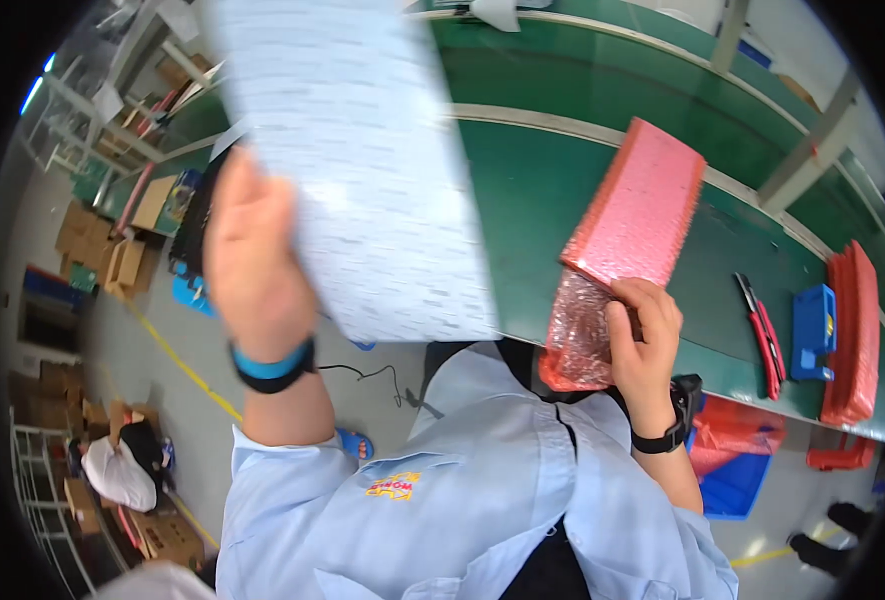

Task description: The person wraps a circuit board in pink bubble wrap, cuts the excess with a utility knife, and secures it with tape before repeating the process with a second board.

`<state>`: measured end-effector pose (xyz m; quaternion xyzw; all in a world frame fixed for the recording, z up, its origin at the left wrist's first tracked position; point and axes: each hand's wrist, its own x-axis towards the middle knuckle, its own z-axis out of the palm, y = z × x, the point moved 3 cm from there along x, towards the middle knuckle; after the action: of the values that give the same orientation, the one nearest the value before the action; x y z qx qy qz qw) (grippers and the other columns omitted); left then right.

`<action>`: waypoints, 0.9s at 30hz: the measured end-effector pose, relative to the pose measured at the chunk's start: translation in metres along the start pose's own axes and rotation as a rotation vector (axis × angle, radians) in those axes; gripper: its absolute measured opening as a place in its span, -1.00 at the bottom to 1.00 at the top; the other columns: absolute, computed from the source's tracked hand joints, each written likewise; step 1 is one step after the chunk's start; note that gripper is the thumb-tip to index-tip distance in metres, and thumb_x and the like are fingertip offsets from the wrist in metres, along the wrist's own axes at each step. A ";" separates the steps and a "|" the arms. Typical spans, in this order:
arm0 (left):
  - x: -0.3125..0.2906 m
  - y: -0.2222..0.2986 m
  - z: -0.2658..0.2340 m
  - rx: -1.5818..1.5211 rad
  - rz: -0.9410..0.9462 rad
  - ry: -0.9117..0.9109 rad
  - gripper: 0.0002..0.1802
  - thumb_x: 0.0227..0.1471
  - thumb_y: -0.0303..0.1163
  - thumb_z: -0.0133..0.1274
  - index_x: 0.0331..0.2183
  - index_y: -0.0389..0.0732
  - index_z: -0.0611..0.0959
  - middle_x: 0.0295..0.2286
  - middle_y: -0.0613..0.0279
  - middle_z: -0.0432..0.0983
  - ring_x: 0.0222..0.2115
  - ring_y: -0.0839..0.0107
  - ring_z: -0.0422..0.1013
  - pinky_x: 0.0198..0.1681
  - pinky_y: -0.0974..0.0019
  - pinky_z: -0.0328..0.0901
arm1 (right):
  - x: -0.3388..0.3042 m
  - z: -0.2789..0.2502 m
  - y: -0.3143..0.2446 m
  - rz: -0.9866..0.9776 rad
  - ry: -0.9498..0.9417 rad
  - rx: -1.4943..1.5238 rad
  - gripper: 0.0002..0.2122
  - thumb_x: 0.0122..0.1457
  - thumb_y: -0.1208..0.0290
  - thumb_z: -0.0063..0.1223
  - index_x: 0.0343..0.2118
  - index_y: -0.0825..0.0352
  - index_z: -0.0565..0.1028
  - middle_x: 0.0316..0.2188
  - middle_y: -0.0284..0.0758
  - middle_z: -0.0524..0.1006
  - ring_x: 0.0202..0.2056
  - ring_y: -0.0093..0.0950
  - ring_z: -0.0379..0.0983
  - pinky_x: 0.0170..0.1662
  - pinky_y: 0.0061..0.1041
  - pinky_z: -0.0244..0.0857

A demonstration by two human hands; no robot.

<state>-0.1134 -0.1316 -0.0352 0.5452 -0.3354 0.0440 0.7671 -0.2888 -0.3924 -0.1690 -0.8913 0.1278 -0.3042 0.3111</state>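
At the far lower left of the frame I see a person in a white cap (118, 470) bent among brown cardboard boxes (113, 255) on the grey floor, well apart from me. Moving right, my left hand (253, 255) is raised in the upper left of the frame, a blue and black wristband (275, 365) on the wrist; its fingers are closed around the left edge of a large white printed sheet (363, 160), which stands tall and blurred, reaching to the top of the frame. Only the back of that hand shows, so I cannot see the fingertips, but the sheet is plainly gripped between thumb and fingers. Below, in the lower middle, my light blue work shirt (463, 500) fills the frame, with a small yellow and red emblem (395, 487) on it. To the right of centre, my right hand (643, 340), with a black watch (660, 438) at the wrist, is clasped on the lower end of a pink bubble-wrap pouch (623, 250); the thumb lies pressed on its front face and the fingers curl behind. The pouch tilts up and to the right, held above the near edge of the green workbench (543, 180). Further right on the bench lie red-handled cutters (763, 335), just beside a small blue plastic bin (813, 330), and then a stack of red bubble-wrap bags (853, 340) at the right rim. Under the bench, lower right, sits a red and blue bag (728, 460).
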 end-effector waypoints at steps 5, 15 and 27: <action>-0.008 -0.092 0.088 -0.407 -0.551 -0.343 -0.54 0.25 -0.42 -0.14 0.14 -0.36 0.33 -0.03 0.12 0.45 -0.05 0.41 0.40 0.06 0.32 0.26 | 0.025 -0.025 -0.023 0.285 -0.205 1.173 -0.59 0.22 0.44 0.01 0.10 0.48 0.30 -0.15 -0.24 0.54 -0.15 -0.49 0.45 -0.05 -0.44 0.29; -0.044 -0.159 0.144 0.710 0.079 -0.721 -0.31 0.06 -0.18 0.13 0.19 -0.12 0.34 0.09 -0.12 0.27 0.14 -0.01 0.20 0.18 -0.01 0.14 | 0.055 -0.006 0.063 0.697 0.091 0.823 -0.43 0.19 0.63 -0.04 0.25 0.50 0.07 -0.17 -0.18 0.55 -0.23 -0.52 0.50 -0.15 -0.62 0.36; -0.086 -0.152 0.135 0.901 0.149 -0.841 -0.35 0.02 -0.13 0.14 0.17 0.11 0.39 0.22 -0.04 0.08 0.23 -0.15 0.02 0.20 -0.26 0.03 | 0.035 -0.011 0.040 0.495 -0.055 0.142 -0.40 0.14 0.54 0.09 0.23 0.53 0.13 -0.40 -0.30 0.53 -0.44 -0.63 0.40 -0.38 -0.61 0.33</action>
<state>-0.1770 -0.2838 -0.1816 0.7611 -0.5945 0.0160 0.2589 -0.2696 -0.4429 -0.1715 -0.8167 0.3118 -0.2028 0.4413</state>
